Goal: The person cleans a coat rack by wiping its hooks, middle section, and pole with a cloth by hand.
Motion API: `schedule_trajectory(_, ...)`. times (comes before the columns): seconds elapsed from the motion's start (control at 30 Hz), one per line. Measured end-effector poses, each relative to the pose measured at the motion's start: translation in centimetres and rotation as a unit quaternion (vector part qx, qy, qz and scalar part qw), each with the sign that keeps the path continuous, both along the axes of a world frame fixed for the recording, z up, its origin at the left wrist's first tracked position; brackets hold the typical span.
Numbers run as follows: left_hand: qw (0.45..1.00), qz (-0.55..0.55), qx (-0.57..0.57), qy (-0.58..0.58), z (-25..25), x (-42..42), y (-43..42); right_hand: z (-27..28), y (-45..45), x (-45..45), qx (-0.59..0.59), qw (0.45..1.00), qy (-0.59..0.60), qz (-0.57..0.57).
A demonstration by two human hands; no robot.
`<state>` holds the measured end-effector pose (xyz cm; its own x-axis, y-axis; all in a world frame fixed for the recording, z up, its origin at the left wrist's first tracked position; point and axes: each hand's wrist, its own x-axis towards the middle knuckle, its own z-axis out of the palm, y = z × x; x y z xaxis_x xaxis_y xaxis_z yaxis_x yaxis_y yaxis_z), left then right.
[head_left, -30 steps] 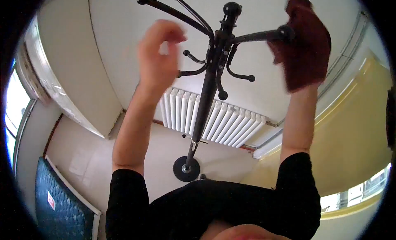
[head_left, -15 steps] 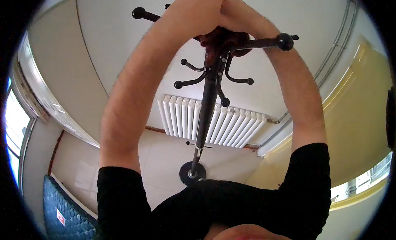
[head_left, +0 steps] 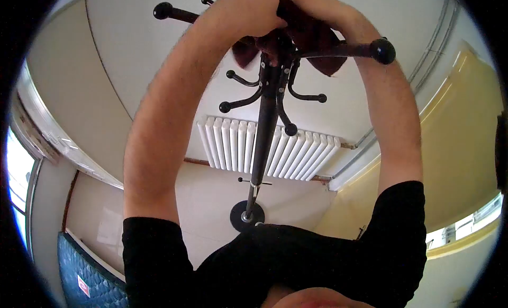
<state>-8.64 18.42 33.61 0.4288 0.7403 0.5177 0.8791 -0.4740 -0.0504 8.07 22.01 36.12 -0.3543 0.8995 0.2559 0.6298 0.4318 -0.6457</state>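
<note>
A black coat rack (head_left: 268,109) stands upright in front of me, its pole running down to a round base (head_left: 239,215). Curved hooks with ball ends ring its upper part, and longer arms reach out at the top. Over the top, a dark red cloth (head_left: 320,43) hangs in loose folds on both sides of the pole. My left hand (head_left: 259,14) grips the cloth from the left, its fingertips partly hidden. My right hand (head_left: 309,2) is closed at the cloth's upper edge; the frame's top cuts off part of it.
A white radiator (head_left: 227,144) is on the wall behind the pole. To the right are a yellow curved panel (head_left: 460,144) and wall pipes (head_left: 436,48). A blue quilted item (head_left: 95,273) stands at the lower left, with a window (head_left: 20,170) above it.
My hands have drawn slightly apart, the right moving rightward. The cloth, bunched before, now spreads wider, with flaps showing on both sides of the pole. The view has shifted a little.
</note>
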Motion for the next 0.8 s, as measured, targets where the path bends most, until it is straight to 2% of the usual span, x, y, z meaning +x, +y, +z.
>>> schedule_trajectory(0.07,0.997,-0.008,-0.042,0.06,0.6,0.0,0.5,-0.2,1.0,1.0,0.012,0.999,-0.023,0.024)
schedule_trajectory(0.2,0.995,0.014,-0.085,0.04,0.7,0.3,0.0,-0.3,-0.7,2.2,0.078,0.986,-0.097,0.112)
schedule_trajectory(0.27,0.993,0.016,-0.109,0.037,0.7,0.4,0.0,-1.9,-1.0,3.2,0.108,0.983,-0.089,0.121)
schedule_trajectory(0.3,0.992,-0.008,-0.108,0.056,0.6,0.2,0.2,-2.3,-0.9,3.3,0.122,0.981,-0.085,0.126)
schedule_trajectory(0.37,0.988,-0.054,-0.107,0.095,0.5,-0.2,0.5,-2.0,-0.6,2.7,0.057,0.984,-0.149,0.08)
schedule_trajectory(0.4,0.99,-0.02,-0.092,0.102,0.4,0.0,0.4,-1.9,-0.8,2.5,0.024,0.982,-0.179,0.057)
schedule_trajectory(0.47,0.99,0.049,-0.063,0.116,-0.2,0.5,0.1,-2.5,-2.4,1.9,0.084,0.973,-0.181,0.112)
schedule_trajectory(0.57,0.99,0.062,0.004,0.129,-1.4,0.7,0.5,-3.2,-0.2,2.5,0.064,0.98,-0.134,0.13)
schedule_trajectory(0.6,0.988,0.074,-0.031,0.133,-1.2,1.1,-0.3,-3.5,0.7,2.9,0.037,0.985,-0.111,0.123)
schedule_trajectory(0.67,0.98,0.096,-0.105,0.136,0.0,1.7,-2.2,-1.3,-1.7,2.0,0.003,0.977,-0.194,0.083)
schedule_trajectory(0.7,0.977,0.072,-0.141,0.144,0.7,1.3,-2.3,-0.4,-2.4,1.4,-0.013,0.97,-0.236,0.063)
schedule_trajectory(0.77,0.963,0.026,-0.213,0.164,1.7,0.4,-2.0,-0.4,0.4,3.0,-0.028,0.962,-0.252,0.101)
schedule_trajectory(0.8,0.969,0.029,-0.191,0.151,1.5,0.3,-1.6,-0.7,1.8,3.9,-0.033,0.958,-0.259,0.12)
